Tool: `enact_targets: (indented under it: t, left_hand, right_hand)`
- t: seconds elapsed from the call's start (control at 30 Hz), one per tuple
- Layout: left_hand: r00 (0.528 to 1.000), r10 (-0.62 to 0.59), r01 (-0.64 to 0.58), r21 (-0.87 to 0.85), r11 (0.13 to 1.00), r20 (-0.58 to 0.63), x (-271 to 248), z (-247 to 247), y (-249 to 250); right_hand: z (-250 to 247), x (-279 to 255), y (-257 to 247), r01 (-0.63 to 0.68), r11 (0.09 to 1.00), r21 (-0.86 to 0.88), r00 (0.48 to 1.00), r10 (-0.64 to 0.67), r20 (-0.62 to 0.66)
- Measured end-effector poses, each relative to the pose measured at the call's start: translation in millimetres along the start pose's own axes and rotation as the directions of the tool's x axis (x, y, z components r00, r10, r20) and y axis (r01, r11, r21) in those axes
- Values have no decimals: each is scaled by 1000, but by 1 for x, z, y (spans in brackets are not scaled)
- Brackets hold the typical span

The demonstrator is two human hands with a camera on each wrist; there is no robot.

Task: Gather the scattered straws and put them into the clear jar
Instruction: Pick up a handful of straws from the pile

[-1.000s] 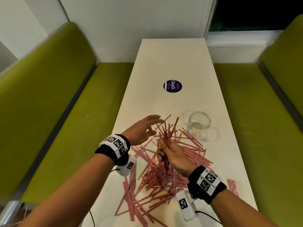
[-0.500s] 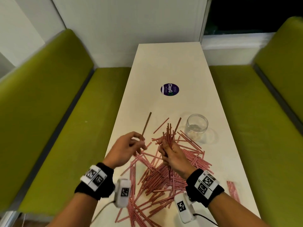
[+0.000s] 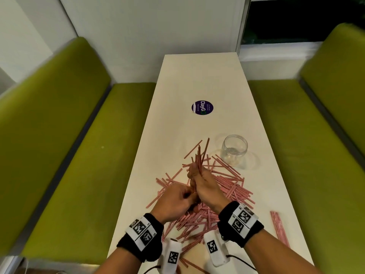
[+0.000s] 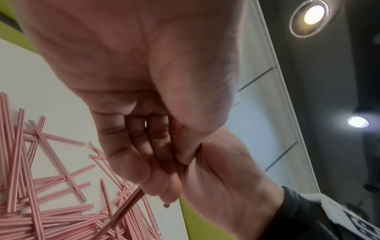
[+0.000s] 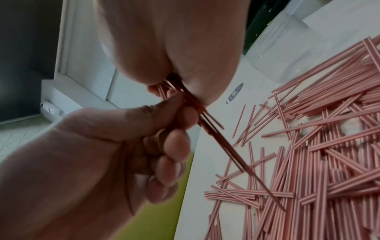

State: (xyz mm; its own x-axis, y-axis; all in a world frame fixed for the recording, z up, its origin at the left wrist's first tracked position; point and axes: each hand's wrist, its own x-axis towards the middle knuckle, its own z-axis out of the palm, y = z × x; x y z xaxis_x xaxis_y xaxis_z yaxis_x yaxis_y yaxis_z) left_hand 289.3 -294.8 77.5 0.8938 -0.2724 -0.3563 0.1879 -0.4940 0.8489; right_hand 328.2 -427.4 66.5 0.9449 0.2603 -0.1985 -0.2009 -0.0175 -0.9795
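Note:
My right hand [image 3: 194, 172] grips an upright bundle of pink straws [image 3: 200, 157] above the pile of scattered straws [image 3: 227, 186] on the white table [image 3: 197, 76]. My left hand [image 3: 187, 196] sits just below and to the left of it, fingers curled, thumb [image 5: 123, 121] and fingers pinching the lower part of the bundle [image 5: 216, 136]. One straw end [image 4: 123, 209] sticks out under the left fingers. The clear jar [image 3: 235, 150] stands upright and open to the right of the bundle, with no straws in it.
A few straws [image 3: 278, 226] lie apart near the table's right edge. A round purple sticker [image 3: 202, 107] marks the table's middle. Green benches [image 3: 59, 135] flank both long sides. The table's far half holds nothing but the sticker.
My left hand lifted a single straw, then moved right and down to the bundle's lower end. The right hand kept the bundle upright in about the same place.

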Motion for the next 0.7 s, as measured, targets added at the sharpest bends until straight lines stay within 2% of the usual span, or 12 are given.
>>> enact_targets:
  t: [0.1, 0.2, 0.23, 0.27, 0.33, 0.4, 0.47, 0.53, 0.6, 0.7]
  left_hand:
    - [1000, 5, -4, 206, 978, -4, -2, -9, 4]
    - [1000, -11, 2, 467, 885, 15, -10, -34, 13]
    - [1000, 16, -6, 475, 880, -18, -12, -45, 20]
    - [993, 96, -53, 472, 880, -67, -16, -54, 30]
    - [932, 341, -229, 526, 819, -124, -20, -66, 51]
    - [836, 546, -406, 614, 677, -49, -19, -67, 70]
    - [782, 619, -487, 689, 537, 71, -16, -63, 81]
    - [771, 625, -479, 757, 444, 121, -12, -61, 80]
    - [768, 637, -435, 779, 452, 59, -8, -63, 75]
    - [767, 640, -427, 712, 558, -41, -4, -66, 64]
  right_hand:
    - [-2, 1, 2, -8, 999, 43, 999, 7, 37]
    - [-3, -6, 3, -9, 1000, 20, 998, 7, 60]
    - [-4, -9, 4, -13, 1000, -1, 998, 13, 66]
    - [-4, -12, 3, -16, 1000, -2, 997, 16, 81]
    - [-1, -19, 1, -24, 999, 22, 992, 22, 123]
    - [1, -24, -1, -25, 1000, 11, 991, 24, 130]
    - [6, -28, -2, -29, 999, -25, 992, 32, 121]
    - [10, -30, -5, -27, 997, -68, 994, 34, 106]
    - [12, -31, -7, 10, 991, -131, 997, 1, 80]
    - [13, -31, -9, 32, 991, -130, 998, -25, 50]
